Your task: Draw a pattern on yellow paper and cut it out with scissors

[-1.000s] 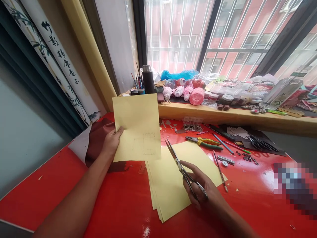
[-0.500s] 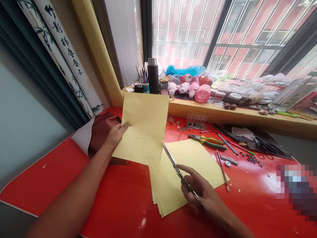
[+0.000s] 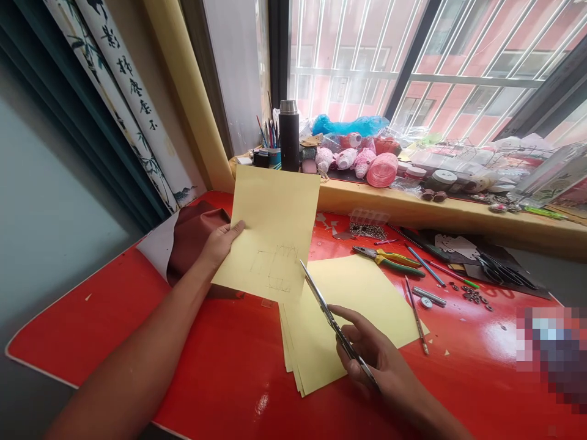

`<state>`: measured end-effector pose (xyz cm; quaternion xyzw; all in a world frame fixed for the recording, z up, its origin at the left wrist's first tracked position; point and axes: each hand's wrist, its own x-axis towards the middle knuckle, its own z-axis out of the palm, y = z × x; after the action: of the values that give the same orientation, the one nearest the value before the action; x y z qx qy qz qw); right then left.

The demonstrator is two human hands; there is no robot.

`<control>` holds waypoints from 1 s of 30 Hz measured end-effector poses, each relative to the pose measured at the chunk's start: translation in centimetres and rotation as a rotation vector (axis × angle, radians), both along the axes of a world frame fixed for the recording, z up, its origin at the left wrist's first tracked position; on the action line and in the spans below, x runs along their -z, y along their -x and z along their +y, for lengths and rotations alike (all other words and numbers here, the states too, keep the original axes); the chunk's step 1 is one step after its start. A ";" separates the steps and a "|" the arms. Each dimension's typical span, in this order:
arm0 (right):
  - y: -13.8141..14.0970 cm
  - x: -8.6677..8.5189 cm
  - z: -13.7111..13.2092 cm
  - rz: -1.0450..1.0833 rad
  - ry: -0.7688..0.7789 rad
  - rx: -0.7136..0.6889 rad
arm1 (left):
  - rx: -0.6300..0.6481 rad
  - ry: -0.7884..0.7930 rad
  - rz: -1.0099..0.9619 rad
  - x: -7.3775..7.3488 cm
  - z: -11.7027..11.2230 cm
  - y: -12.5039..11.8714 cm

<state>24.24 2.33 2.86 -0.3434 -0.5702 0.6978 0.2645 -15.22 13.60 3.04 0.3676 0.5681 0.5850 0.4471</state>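
Holding a pencilled yellow sheet (image 3: 270, 220) up beside steel scissors (image 3: 326, 305)

From across the room, the left hand (image 3: 222, 244) has the matte paper pinched at its near left edge, thumb on top, fingers beneath, so the sheet rises at a tilt above the table. Faint pencil lines (image 3: 277, 269), boxy and thin, sit in its lower half; no cut shows in the paper. The right hand (image 3: 371, 351) is wrapped around the scissors' handles, with the long narrow blades lying together, shut or nearly so, and their tips just beside the sheet's right edge. Under that hand, a loose stack of yellow paper (image 3: 343, 318) fans out across the glossy red tabletop (image 3: 92, 324). To the right lie green-and-yellow-handled pliers (image 3: 387, 261) and a slim pencil (image 3: 416, 321). Left of the raised sheet, a dark brown leather piece (image 3: 192, 241) curls up against the table's corner. Farther off, a black thermos (image 3: 288, 135) and pink spools crowd the yellow windowsill (image 3: 413, 208).
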 end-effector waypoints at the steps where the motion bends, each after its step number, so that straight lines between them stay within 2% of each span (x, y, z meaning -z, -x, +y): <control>1: 0.0 0.0 0.0 -0.009 0.005 0.000 | 0.001 0.004 0.000 0.0 0.0 -0.1; 8: 0.2 -0.1 -0.1 -0.039 0.022 0.005 | 0.017 0.010 -0.020 0.2 0.0 -0.2; 22: 0.4 -0.6 -0.1 0.107 0.042 -0.030 | -0.003 0.016 -0.044 -0.1 0.0 -0.1; 30: 0.2 0.2 0.0 0.064 0.028 0.023 | -0.010 0.023 -0.076 -0.4 -0.3 -0.5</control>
<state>24.05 2.33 2.63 -0.3310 -0.5478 0.7132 0.2857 -14.69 13.33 3.43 0.3368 0.5593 0.5943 0.4696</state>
